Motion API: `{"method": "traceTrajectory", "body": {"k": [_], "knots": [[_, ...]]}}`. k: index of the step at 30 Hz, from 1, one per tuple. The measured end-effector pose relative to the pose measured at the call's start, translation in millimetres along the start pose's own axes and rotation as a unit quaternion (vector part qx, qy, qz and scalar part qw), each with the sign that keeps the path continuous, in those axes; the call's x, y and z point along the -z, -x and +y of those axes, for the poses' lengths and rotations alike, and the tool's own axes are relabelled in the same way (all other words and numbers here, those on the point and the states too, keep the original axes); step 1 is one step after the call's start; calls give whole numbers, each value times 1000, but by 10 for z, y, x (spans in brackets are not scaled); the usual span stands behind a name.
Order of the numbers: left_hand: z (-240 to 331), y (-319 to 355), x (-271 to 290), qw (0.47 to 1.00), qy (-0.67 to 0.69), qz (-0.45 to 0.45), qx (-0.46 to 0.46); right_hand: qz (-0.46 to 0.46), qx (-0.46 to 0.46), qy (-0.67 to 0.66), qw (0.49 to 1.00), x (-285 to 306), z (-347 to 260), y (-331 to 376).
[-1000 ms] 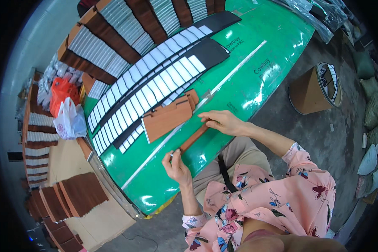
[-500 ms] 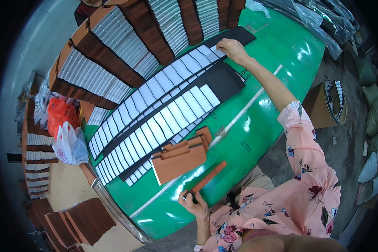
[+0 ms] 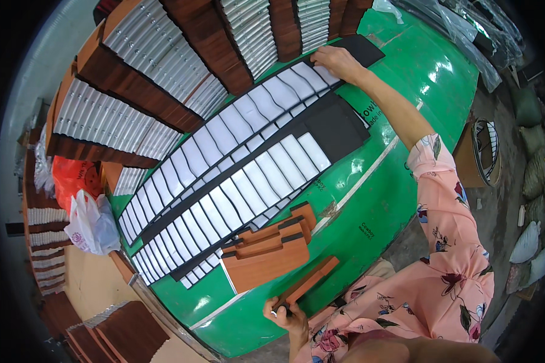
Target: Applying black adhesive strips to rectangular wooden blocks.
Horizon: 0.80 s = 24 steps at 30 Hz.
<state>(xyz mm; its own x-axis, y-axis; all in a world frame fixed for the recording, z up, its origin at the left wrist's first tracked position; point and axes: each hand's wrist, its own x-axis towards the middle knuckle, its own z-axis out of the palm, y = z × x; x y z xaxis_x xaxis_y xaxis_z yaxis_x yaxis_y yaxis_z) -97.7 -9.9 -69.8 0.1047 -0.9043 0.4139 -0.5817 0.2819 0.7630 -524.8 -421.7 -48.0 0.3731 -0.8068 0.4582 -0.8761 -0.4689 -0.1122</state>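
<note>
My left hand [image 3: 289, 316], near the table's front edge, is closed around one end of a narrow brown wood-grain piece [image 3: 313, 279], which slants up to the right. Stretched far forward, my right hand [image 3: 339, 63] has its fingers bent together at the far end of a black sheet with a row of white pads [image 3: 248, 110]. What lies between those fingertips is hidden. A second black sheet with white pads [image 3: 242, 193] lies closer to me, overlapping other sheets. Between it and my left hand sits a small stack of notched brown pieces [image 3: 266, 261].
Tall stacks of brown wood-grain pieces with silvery edges [image 3: 157, 48] line the far side of the green table [image 3: 399, 181]. White [image 3: 91, 224] and orange [image 3: 75, 175] plastic bags are at the left. A round bin [image 3: 484, 154] stands on the floor at right.
The whole view has shifted a little. My right fingers have moved to the far edge of the padded sheet's end. In my left hand the brown piece has turned, showing more of its side.
</note>
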Motion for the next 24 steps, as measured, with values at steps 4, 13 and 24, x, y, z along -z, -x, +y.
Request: {"method": "traceTrajectory", "body": {"k": [4,13,24], "knots": [[20,-49,5,999,-40,-21,-25,31,-16,21,999,-91,0,-4],[70,-146,-7,998,-45,-12,-34,38,-361,-515,777,468,-598,139],[90,-190,0,1000,8,14,-23,-136,-376,-791,463,1190,-2776,1746]]}}
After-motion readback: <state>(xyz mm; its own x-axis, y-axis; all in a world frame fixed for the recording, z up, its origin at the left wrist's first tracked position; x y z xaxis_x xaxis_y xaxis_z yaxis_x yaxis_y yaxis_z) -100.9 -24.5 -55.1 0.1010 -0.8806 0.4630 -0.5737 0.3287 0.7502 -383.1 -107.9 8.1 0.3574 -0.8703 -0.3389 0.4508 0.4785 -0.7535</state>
